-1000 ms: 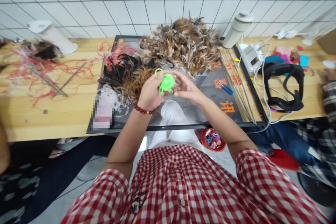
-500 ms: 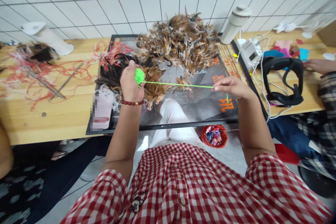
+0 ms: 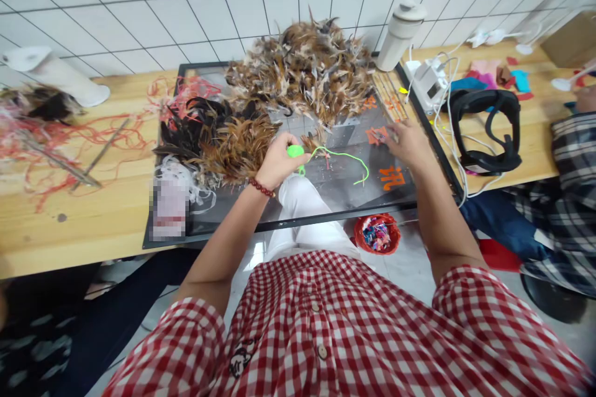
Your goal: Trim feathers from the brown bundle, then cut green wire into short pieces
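Note:
My left hand [image 3: 278,162] is closed around a small ball of bright green string [image 3: 294,151], held just above the black mat [image 3: 326,201] beside a bundle of brown feathers [image 3: 237,149]. A loose length of the green string [image 3: 359,169] curls slack from the ball across the mat. My right hand [image 3: 408,144] lies further right, over the orange print and next to thin wooden sticks [image 3: 388,99]. Its fingers are stretched out and blurred, and nothing shows in them.
A big pile of brown feathers [image 3: 302,68] fills the mat's back, dark feathers [image 3: 195,127] its left. A white bottle [image 3: 398,34], a white box with cables [image 3: 426,80] and a black headset [image 3: 484,130] stand at the right. Another person's plaid sleeve [image 3: 572,149] is far right. Red cords [image 3: 69,136] lie left.
My right hand pulled a length of green string out taut to the right, then let it go. The string now lies slack, and my left hand has lowered the ball towards the mat.

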A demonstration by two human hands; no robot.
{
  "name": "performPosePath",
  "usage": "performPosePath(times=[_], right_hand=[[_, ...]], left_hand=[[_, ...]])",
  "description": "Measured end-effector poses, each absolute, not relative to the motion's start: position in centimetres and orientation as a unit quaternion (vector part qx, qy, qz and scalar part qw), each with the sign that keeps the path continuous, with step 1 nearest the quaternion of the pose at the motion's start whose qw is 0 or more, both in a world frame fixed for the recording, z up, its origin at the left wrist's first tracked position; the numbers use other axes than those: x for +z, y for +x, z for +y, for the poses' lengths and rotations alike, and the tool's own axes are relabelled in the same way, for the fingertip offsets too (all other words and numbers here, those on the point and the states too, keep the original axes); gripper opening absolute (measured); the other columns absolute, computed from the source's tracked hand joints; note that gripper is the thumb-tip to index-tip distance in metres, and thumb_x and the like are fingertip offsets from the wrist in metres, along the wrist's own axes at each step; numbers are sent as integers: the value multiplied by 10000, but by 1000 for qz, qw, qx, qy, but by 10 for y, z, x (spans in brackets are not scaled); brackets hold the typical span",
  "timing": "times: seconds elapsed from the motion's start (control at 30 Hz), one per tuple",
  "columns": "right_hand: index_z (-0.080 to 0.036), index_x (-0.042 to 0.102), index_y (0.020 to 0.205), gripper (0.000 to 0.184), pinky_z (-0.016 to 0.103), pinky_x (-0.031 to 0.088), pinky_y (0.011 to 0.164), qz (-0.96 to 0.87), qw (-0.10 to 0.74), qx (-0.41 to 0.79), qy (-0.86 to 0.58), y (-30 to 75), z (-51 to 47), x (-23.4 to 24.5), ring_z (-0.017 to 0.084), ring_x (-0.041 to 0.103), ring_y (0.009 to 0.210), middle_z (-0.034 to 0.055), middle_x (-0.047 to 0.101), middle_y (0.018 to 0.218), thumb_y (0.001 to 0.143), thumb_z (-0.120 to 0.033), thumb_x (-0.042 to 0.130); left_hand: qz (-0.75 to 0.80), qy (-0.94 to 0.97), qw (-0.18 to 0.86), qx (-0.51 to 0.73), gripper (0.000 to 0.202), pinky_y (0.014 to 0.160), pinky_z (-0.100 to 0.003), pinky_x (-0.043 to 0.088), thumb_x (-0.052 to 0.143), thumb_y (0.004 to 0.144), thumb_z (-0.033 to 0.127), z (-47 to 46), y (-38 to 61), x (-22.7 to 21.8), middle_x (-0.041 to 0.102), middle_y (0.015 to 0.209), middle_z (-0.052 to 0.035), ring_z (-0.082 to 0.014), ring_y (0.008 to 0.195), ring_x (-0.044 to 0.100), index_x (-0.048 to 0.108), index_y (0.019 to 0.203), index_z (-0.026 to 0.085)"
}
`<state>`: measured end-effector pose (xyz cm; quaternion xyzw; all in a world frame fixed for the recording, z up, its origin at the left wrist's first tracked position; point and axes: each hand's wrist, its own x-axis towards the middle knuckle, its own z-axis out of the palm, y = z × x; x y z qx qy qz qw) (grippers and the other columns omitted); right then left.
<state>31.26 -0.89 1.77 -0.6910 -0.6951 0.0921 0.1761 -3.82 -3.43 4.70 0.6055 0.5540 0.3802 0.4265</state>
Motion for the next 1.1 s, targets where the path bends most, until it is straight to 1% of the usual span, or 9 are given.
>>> performPosePath(times=[0.1, 0.2, 0.37, 0.5, 0.6, 0.67, 0.77, 0.9, 1.1], right_hand=[[-82, 707, 1298, 471, 473, 516, 997, -671, 25, 43, -739, 324, -11, 6, 373, 678, 1170, 263, 714, 1267, 925, -360, 633], [-36, 662, 1293, 461, 474, 515, 991, -676, -30, 37, -736, 323, -16, 1, 378, 690, 1152, 290, 716, 1244, 981, -347, 526], [44, 589, 1279, 439, 498, 508, 971, -677, -4, 2, -736, 309, -28, 4, 419, 679, 1152, 349, 685, 1227, 957, -226, 464], [-54, 609, 1265, 402, 416, 521, 854, -628, 136, 119, -757, 297, -40, 4, 306, 705, 938, 222, 745, 1067, 990, -288, 432], [-107, 675, 1179, 451, 360, 521, 801, -601, 232, 236, -727, 284, -50, 1, 248, 695, 868, 133, 763, 985, 904, -463, 648], [-116, 705, 1169, 552, 353, 525, 838, -578, 246, 253, -736, 275, -54, 0, 253, 711, 927, 121, 779, 1031, 747, -451, 825], [-130, 755, 1144, 560, 349, 522, 880, -568, 219, 245, -754, 265, -54, 2, 265, 728, 1005, 133, 794, 1110, 682, -420, 884], [-168, 820, 1054, 352, 314, 477, 737, -617, 117, 223, -745, 259, -48, 6, 248, 724, 893, 100, 813, 972, 796, -406, 789], [-154, 832, 1024, 289, 285, 401, 650, -691, 42, 217, -689, 262, -43, 7, 213, 678, 766, 87, 794, 852, 857, -324, 669]], left_hand=[[560, 697, 345, 286, 228, 875, -332, 533, 697, 740, 168, -55, -49, 39, 698, 967, -21, -178, 878, 654, 623, 954, 196], [562, 756, 298, 154, 262, 1014, -414, 522, 692, 828, 233, -70, -50, 37, 757, 1128, -87, -262, 1071, 693, 695, 1086, 188], [549, 822, 131, 67, 296, 1080, -519, 478, 705, 911, 381, -82, -32, 47, 732, 1261, -148, -372, 1291, 594, 758, 1130, 189], [532, 834, 115, 90, 283, 1067, -467, 492, 547, 1014, 319, -73, 0, 53, 749, 1195, -127, -319, 1226, 635, 763, 1131, 178], [525, 840, 113, 74, 319, 996, -447, 522, 480, 1026, 241, -63, 27, 51, 739, 1225, -140, -316, 1209, 648, 750, 1173, 155], [513, 850, 100, 64, 338, 986, -438, 524, 461, 1014, 184, -56, 40, 46, 727, 1252, -155, -321, 1231, 637, 742, 1196, 134], [493, 865, 78, 58, 421, 1001, -451, 514, 448, 949, 47, -41, 45, 40, 717, 1308, -149, -327, 1266, 611, 723, 1256, 133], [466, 883, 54, 18, 345, 1078, -554, 465, 526, 940, 87, -13, 30, 37, 758, 1214, -166, -371, 1285, 582, 788, 1156, 149], [439, 897, -54, -5, 267, 1315, -657, 144, 561, 979, 199, 11, -33, 67, 773, 1130, -89, -336, 1343, 567, 827, 978, 226]])
